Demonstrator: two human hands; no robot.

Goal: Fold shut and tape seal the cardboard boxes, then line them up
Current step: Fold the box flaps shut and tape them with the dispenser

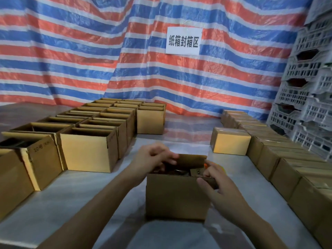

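While the striped tarp [89,51] fills the back and stacked white plastic crates [309,87] stand far right, the film-covered tabletop [186,141] carries two groups: a block of open cardboard boxes [89,150] on the left, flaps up, and a row of taped boxes [269,150] down the right side, with one more taped box [230,142] just beside that row. Box in work [176,196] stands near centre, close to the person, between the two groups and apart from both. Its top is open, with dark contents inside, not identifiable. Left hand [152,159] reaches over the box's far left corner, fingers curled onto the left end of the upright far flap [192,159]. Right hand [219,182] pinches the right side flap [209,182], thumb and fingers bent round its edge, flap leaning inward. Small orange item [205,165] sits just behind the box, mostly hidden, can't say what. Step in hand, as I judge: folding shut, no tape on yet. To do it well: push both short side flaps down flat first, then bring the far and near flaps over them so their edges meet along the middle without gap or overlap. Hold the seam down with one hand before reaching for tape, and keep contents below the rim so the top lies level.
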